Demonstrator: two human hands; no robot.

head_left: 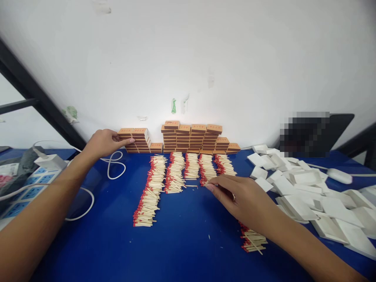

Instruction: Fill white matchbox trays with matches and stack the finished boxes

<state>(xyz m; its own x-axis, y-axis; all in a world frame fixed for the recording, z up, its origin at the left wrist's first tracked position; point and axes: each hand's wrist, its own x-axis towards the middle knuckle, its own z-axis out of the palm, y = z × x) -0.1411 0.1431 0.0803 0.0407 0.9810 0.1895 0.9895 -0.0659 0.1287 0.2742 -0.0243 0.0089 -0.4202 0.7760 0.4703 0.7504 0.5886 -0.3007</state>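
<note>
My left hand [102, 144] is at the left stack of orange matchboxes [141, 131]. Its thumb lies along the stack's front and its fingers are bent behind the left end, gripping a matchbox there. My right hand [239, 196] hovers over the blue table, thumb and fingertips pressed together at the near end of a row of red-tipped matches [207, 168]. Whatever those fingertips may hold is hidden. Other match rows lie alongside, the longest row [149, 192] at the left. A smaller heap of matches [253, 239] shows beneath my right forearm.
Against the wall stands a wider stack of matchboxes [183, 139]. White empty matchbox trays [305, 188] are piled at the right, near a dark tablet-like object [337, 129]. A power strip [29, 188] and a looped white cable [116, 166] occupy the left.
</note>
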